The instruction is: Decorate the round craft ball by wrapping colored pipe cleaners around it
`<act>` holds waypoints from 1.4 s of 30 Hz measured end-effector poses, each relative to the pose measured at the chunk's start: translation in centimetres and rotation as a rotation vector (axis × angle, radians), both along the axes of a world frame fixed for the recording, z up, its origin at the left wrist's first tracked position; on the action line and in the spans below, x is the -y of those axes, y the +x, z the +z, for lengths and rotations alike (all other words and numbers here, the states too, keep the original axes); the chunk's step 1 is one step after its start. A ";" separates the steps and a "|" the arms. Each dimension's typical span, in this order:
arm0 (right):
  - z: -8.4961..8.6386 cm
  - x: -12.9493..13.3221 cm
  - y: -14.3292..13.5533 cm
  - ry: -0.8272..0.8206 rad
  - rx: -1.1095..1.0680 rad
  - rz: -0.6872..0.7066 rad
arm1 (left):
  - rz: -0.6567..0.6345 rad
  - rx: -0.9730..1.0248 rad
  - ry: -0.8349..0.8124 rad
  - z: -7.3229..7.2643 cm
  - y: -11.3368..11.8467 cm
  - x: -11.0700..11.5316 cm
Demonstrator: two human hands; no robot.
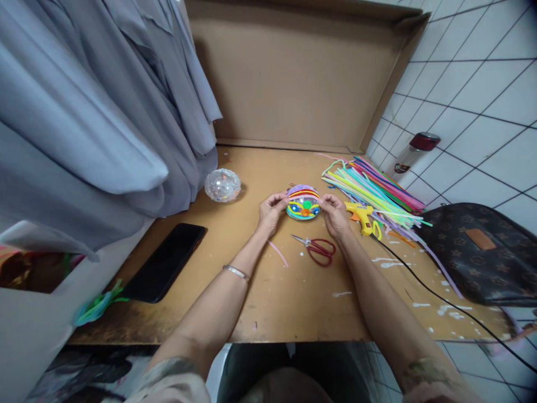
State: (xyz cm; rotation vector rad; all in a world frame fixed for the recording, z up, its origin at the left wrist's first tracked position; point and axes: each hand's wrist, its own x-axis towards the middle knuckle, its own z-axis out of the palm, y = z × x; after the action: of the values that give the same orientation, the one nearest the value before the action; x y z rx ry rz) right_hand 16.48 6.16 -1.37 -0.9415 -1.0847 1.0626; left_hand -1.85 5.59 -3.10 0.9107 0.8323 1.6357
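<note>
Your left hand (271,212) and your right hand (335,214) have closed their fingertips on opposite sides of a round, clear ball banded with purple, red, yellow and turquoise strips (302,202), so it is clamped between the two of you-facing hands above the middle of the tan wooden table (268,296). Its near side shows blue-and-white round spots, a green disc and an orange piece. You wear a silver bangle (235,272) on your left wrist. Just below the ball lie the red-handled scissors (321,252), their metal tips pointing to the left, and near your left wrist is a thin pink strip (278,254). Beside your right hand sits a yellow glue gun (364,218) with a black cord (436,286) running toward the lower right. Beyond it you have a loose pile of multicoloured fuzzy stems (373,187), with a dark brown patterned bag (482,252) to its right. Over on the left, a clear, round, hollow ball (222,185) rests near the grey draped cloth (168,101), and a black phone (165,263) lies nearer you. A large brown cardboard panel (289,73) stands at the back of the table.
</note>
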 end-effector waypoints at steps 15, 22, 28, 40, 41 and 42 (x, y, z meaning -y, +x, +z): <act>0.4 0.3 -0.3 0.026 0.050 -0.029 | 0.024 -0.010 0.017 0.2 0.0 0.1; 0.4 0.3 -0.3 0.019 0.017 -0.017 | 0.017 0.000 0.021 -0.1 -0.1 -0.1; 0.3 0.1 0.1 -0.012 -0.049 0.035 | 0.023 0.022 0.005 -0.2 0.0 -0.2; -0.1 -0.1 0.4 -0.065 -0.100 0.098 | 0.018 0.072 -0.047 -0.2 -0.2 -0.2; -0.1 -0.1 0.4 -0.068 -0.101 0.100 | 0.015 0.074 -0.049 -0.2 -0.2 -0.2; -0.1 -0.1 0.4 -0.070 -0.101 0.100 | 0.013 0.078 -0.051 -0.2 -0.2 -0.2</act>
State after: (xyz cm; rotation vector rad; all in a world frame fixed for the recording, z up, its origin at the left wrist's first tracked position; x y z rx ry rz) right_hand 16.90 6.26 -1.51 -0.8864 -1.0258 1.2240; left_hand -2.03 5.80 -3.28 0.8022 0.8237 1.6436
